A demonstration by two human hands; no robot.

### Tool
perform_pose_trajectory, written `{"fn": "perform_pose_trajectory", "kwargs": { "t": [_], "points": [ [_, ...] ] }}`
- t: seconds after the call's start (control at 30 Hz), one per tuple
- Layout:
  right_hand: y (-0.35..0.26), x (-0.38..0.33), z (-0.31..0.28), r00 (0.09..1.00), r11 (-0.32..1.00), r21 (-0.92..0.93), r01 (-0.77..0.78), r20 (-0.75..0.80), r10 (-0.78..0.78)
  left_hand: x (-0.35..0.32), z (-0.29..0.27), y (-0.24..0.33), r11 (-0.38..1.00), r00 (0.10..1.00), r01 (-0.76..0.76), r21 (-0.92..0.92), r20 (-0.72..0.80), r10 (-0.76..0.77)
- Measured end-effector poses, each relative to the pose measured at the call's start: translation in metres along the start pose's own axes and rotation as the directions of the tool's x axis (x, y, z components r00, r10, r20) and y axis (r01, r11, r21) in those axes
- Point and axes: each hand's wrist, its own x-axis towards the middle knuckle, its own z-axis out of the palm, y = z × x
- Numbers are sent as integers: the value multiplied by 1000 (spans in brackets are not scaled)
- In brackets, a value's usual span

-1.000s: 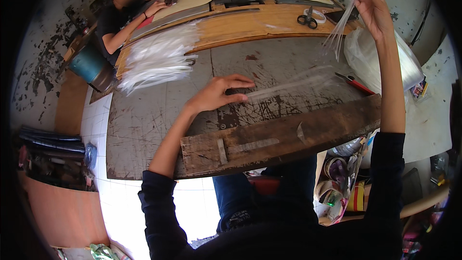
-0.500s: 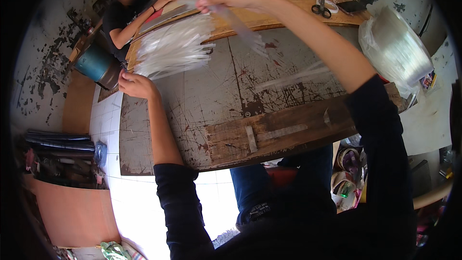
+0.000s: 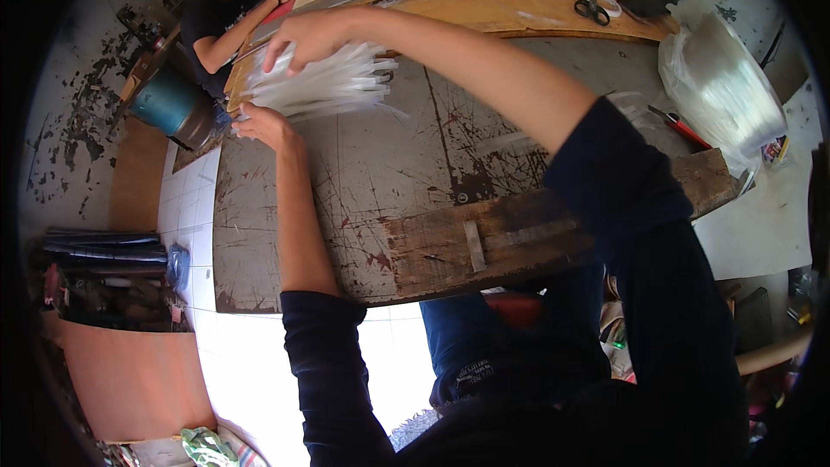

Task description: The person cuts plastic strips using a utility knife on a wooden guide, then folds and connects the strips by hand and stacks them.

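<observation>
A thick pile of clear plastic strips (image 3: 346,86) lies across the far left part of the worn grey table (image 3: 363,182). My right hand (image 3: 316,39) reaches over the pile from above, fingers apart and bent down toward the strips. At the pile's left end, by the table edge, is my left hand (image 3: 262,127). Its thumb and fingers point at the strip ends and look slightly apart. Whether a strip touches the left fingertips is too small to make out.
A worn wooden plank (image 3: 432,246) lies along the near edge. To the right stand a large roll of clear plastic (image 3: 731,86) and a red-handled tool (image 3: 687,130). Black scissors (image 3: 592,9) rest on the far board. Across the table a person (image 3: 229,26) works with both hands.
My right hand has moved left and down from the table's far side onto the pile. The strip it held no longer shows in it. My left hand has shifted slightly up and right.
</observation>
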Motion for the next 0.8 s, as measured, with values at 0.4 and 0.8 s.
{"fn": "perform_pose_trajectory", "kwargs": {
  "t": [0.4,0.8],
  "points": [
    [40,-294,-13,961,912,-336,-237,57,271,-46,23,41,801,615,-598,-9,636,466],
    [70,-289,-14,949,935,230,-271,-99,299,-153,37,41,917,-326,-372,-143,945,15]
  ]
}}
